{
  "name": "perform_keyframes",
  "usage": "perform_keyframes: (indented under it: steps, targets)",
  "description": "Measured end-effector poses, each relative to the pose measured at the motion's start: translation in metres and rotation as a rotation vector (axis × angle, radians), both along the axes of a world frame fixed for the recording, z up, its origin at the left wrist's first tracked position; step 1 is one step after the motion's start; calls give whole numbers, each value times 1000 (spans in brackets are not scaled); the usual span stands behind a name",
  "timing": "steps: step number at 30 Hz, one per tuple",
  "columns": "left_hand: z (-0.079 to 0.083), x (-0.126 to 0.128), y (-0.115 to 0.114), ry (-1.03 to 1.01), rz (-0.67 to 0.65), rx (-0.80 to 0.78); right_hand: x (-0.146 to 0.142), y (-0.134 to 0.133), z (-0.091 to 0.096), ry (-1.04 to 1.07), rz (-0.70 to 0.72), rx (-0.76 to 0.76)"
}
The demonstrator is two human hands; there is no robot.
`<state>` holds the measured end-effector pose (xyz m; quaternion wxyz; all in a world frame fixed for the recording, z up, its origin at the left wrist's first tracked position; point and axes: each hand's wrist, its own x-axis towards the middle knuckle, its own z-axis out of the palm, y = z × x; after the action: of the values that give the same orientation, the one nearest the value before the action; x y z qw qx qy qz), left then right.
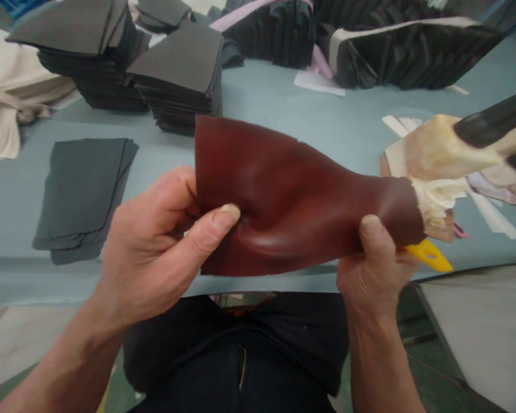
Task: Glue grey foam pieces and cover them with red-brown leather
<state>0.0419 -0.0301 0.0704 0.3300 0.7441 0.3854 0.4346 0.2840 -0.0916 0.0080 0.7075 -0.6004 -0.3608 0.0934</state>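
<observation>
Left hand [155, 252] and right hand [374, 269] each pinched the brown leather piece [292, 195], held above the table [284, 115] near its front edge. Right hand also gripped a yellow tool [430, 255]. Risk: the crowded grip could let the tool scratch the leather.

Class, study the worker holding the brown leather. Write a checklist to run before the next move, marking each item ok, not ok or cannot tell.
1. Left hand grips the brown leather piece, thumb on top: ok.
2. Right hand pinches its narrow end: ok.
3. Leather lies smooth: not ok, puckered at the left thumb.
4. Yellow tool held safely under the right hand: cannot tell, mostly hidden.
5. Dark grey stack apart from both hands: ok.
</observation>
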Motion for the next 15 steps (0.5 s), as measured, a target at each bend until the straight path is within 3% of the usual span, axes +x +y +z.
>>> perform_keyframes:
  steps: [6, 15]
  targets:
    - [-20, 0, 11, 18, -50, -159, 10, 2, -16, 221, 59, -58]
    - [-22, -3, 7, 18, -93, -260, 18, -12, -17, 127, 125, -118]
